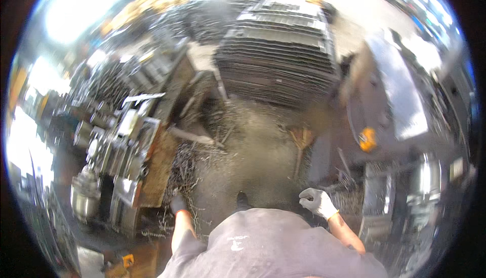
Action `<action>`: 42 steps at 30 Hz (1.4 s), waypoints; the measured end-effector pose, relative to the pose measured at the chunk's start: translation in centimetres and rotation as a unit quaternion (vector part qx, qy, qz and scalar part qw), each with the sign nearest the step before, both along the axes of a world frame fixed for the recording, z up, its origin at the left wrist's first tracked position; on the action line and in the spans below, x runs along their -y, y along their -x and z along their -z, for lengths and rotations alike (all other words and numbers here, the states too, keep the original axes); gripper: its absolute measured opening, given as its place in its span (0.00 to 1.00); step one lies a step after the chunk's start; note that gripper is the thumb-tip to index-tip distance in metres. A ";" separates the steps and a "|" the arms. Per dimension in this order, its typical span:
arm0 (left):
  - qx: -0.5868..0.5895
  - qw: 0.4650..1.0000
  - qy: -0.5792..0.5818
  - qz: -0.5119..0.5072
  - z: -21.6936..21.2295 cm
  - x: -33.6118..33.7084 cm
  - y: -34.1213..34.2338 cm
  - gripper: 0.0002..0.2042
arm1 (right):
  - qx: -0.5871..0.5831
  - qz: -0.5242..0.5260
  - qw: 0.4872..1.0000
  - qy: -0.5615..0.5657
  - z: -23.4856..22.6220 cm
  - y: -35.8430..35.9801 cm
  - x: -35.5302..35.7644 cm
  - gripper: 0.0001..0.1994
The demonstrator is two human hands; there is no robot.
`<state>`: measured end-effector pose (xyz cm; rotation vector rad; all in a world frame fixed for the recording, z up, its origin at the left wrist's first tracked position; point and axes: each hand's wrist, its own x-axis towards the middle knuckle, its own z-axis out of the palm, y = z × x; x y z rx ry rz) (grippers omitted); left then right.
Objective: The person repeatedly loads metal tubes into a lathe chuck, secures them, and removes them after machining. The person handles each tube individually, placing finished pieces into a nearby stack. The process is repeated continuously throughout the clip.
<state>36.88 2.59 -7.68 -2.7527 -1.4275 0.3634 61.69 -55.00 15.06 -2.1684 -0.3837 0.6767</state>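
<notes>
My right hand (319, 203), in a white glove with grey-coated fingers, hangs to the right of my body. Its fingers curl in toward the thumb, and nothing shows between them. To the left, my left hand (178, 205) is in a dark glove with an orange cuff, low beside the bench. Blur hides how its fingers lie and whether they hold anything. Neither hand visibly touches a thing. The toe of a dark shoe (243, 199) shows on the floor between them.
A bench with a brown edge (161, 169) carries metal parts at left. Ahead stands a tall stack of dark flat pieces (276, 70). A yellow object (368, 140) sits on dark equipment at right. A wooden-handled tool (300, 141) stands near it. Metal shavings (185, 171) litter the floor.
</notes>
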 end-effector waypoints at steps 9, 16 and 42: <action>0.518 0.321 -0.258 -0.749 -11.1 -1.6 30.0 0.36 | 0.065 -0.343 0.935 0.057 2.6 -4.8 -27.5 0.17; 0.204 0.633 -0.347 -0.662 -9.4 1.0 35.6 0.30 | 0.062 -0.481 0.863 0.143 2.5 -6.1 -37.1 0.19; 0.911 0.189 0.355 -0.092 -23.0 -36.1 4.9 0.29 | 0.085 -0.646 0.758 0.045 5.2 -14.0 -63.8 0.16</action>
